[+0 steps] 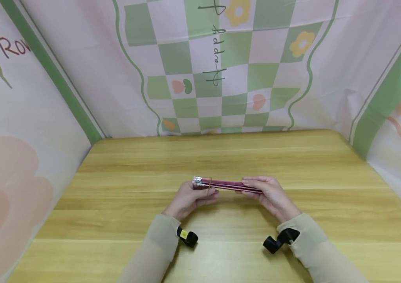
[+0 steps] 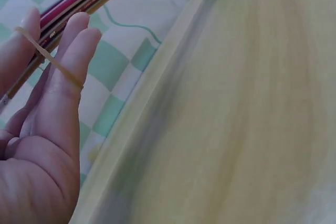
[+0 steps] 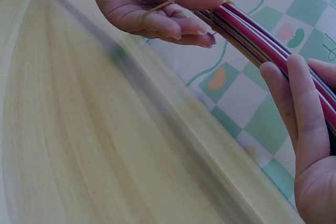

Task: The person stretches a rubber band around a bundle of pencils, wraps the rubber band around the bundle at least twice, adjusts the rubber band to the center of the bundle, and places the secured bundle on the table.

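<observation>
A bundle of dark red striped pencils (image 1: pixel 229 185) is held level above the table, its silver eraser ends (image 1: pixel 197 181) pointing left. My right hand (image 1: pixel 271 195) grips the bundle near its other end, thumb on top and fingers beneath. At the eraser ends is my left hand (image 1: pixel 189 199), with a thin tan rubber band (image 2: pixel 59 66) looped over its thumb and fingers. In the right wrist view the band (image 3: pixel 169 2) stretches between that thumb and the fingers and also runs around the pencils. The pencils' right tips are hidden by the right hand.
The wood-grain table (image 1: pixel 221 157) extends around both hands. Behind it hangs a printed cloth (image 1: pixel 235 74) with green checks and flowers, and more cloth covers both sides. Black wrist cameras (image 1: pixel 190 238) sit at the cuffs, close over the tabletop.
</observation>
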{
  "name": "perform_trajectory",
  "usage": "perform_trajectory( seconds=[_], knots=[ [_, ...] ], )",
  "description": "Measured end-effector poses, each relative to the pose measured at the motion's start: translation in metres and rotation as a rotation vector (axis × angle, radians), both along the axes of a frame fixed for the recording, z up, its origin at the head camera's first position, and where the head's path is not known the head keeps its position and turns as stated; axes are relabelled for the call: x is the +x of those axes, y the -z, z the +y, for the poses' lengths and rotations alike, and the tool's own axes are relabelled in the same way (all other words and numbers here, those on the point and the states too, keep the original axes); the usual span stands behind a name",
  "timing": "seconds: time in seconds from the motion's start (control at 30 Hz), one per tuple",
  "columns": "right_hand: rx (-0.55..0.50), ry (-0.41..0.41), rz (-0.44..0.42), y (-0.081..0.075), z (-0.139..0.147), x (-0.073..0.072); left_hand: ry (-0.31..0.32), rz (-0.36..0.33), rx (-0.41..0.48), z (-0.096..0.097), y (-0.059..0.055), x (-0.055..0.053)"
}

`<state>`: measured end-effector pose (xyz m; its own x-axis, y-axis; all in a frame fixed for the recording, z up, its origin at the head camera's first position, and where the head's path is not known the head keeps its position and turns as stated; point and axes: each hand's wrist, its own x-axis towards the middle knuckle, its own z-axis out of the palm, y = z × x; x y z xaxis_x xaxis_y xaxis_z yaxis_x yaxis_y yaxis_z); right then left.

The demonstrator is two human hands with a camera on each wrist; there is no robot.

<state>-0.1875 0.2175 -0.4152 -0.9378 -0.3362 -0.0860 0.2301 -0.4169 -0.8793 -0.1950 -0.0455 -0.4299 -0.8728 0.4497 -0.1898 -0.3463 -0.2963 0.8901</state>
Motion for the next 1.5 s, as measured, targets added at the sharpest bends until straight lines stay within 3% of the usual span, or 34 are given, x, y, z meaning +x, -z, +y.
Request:
perform_trajectory(
  seconds=[0.2,0.33,0.6,0.87,1.13,1.33,1.5],
  knots=[
    [0.009,0.067,-0.015,-0.003,-0.003,0.002,0.003,0.062,-0.086,0.005,0.001,0.000],
    [-0.004,0.117,-0.007,-0.004,-0.007,0.003,-0.026,0.108,-0.157,0.012,0.000,0.003],
    [0.003,0.213,0.031,-0.006,-0.016,0.006,-0.047,0.100,-0.223,0.024,-0.003,0.009],
    [0.060,0.338,0.068,-0.004,-0.027,0.009,-0.129,0.094,-0.215,0.041,-0.008,0.021],
    [0.100,0.417,0.147,-0.002,-0.037,0.014,-0.176,0.090,-0.276,0.045,-0.009,0.023],
    [0.121,0.466,0.148,-0.002,-0.039,0.015,-0.182,0.096,-0.344,0.045,-0.005,0.022],
    [0.145,0.473,0.135,-0.004,-0.042,0.017,-0.219,0.176,-0.496,0.044,-0.004,0.023]
  ],
)
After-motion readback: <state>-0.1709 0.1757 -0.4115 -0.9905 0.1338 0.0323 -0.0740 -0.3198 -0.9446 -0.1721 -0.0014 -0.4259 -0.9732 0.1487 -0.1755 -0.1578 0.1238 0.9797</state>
